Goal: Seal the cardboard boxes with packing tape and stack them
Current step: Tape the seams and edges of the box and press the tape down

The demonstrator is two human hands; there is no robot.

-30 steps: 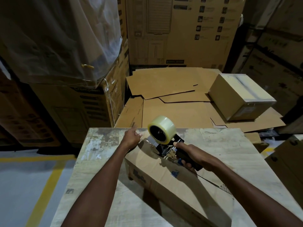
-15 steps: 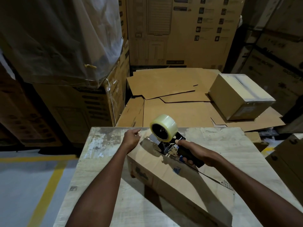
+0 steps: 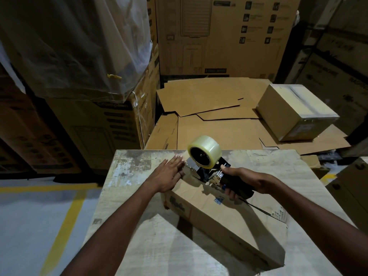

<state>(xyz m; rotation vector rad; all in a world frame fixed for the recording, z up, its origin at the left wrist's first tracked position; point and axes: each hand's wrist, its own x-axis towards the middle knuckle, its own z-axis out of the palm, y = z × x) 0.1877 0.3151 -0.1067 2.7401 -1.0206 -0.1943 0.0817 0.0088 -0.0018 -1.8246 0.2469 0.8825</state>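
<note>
Cardboard box [image 3: 229, 222] with the right grip [image 3: 247, 180] clenched round the handle of a tape dispenser [image 3: 205, 154] on its top; the left grip [image 3: 167, 176] lies flat, fingers straight, on its far end. It sits diagonally near the far edge of the counter [image 3: 139, 246]

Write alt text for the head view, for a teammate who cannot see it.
A person's right hand grips a tape dispenser at the far end of a cardboard box lying on a worn table, while the left hand lies flat on that end. Behind, a taped box sits on flattened cardboard.
</note>
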